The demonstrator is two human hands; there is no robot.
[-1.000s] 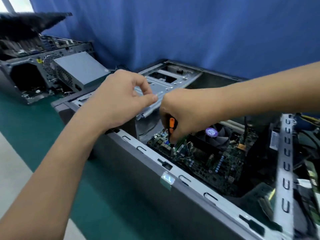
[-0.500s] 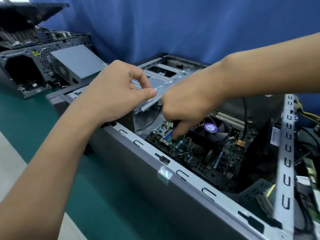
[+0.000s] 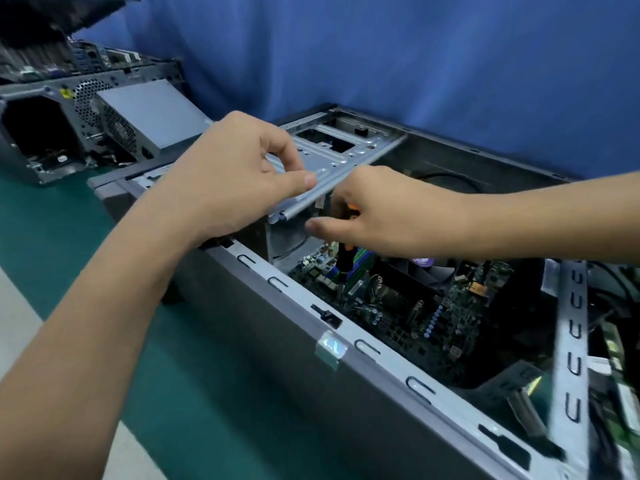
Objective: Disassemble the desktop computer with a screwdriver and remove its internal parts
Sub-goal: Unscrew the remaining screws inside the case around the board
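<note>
We look down into the open case, which lies on its side across the green mat and runs from ten o'clock to five o'clock in our view. Our left hand pinches the near rail of the grey bracket, thumb against its edge and fingers curled over the top. The bracket sits at the case's eleven o'clock end, tilted above the opening.

Just at three o'clock of that hand, our right hand is curled round the screwdriver, with the thumb sticking out toward nine o'clock. The tool's orange and black handle points down at six o'clock toward the board on the case floor. Its tip is too blurred to place. A fan shows just under the right wrist.

At ten o'clock, well apart, stands a second case with a grey power supply leaning in it. A blue curtain fills twelve o'clock.
</note>
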